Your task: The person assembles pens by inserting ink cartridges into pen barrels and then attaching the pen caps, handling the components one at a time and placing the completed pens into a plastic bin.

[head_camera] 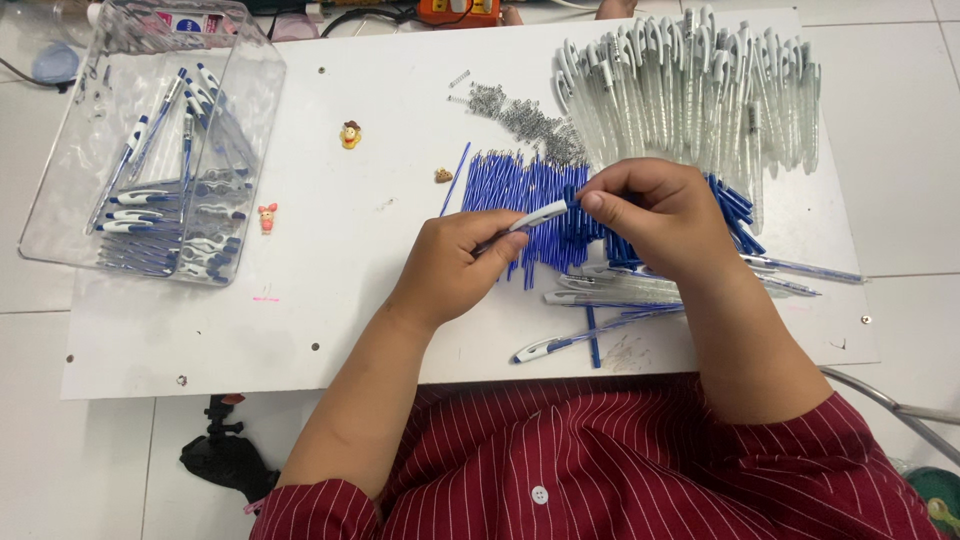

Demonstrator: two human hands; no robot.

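While I look down through the head camera, my left hand (455, 265) grips a white-and-clear pen barrel (530, 220) slanted above the white desk (350, 290), so its open end faces my right hand (655, 215). That hand pinches the barrel's tip, probably feeding in a part. Blue refills (530, 190) and clear barrels (690, 90) lie within reach; finished pens fill a clear tray (60, 190) on the left.

White-blue pen (528, 222) — held level, mid-board

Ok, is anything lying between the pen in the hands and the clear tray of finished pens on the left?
Nothing blocks the way: only bare white board lies between the pen and the clear tray, with two small figurines just beside the route.
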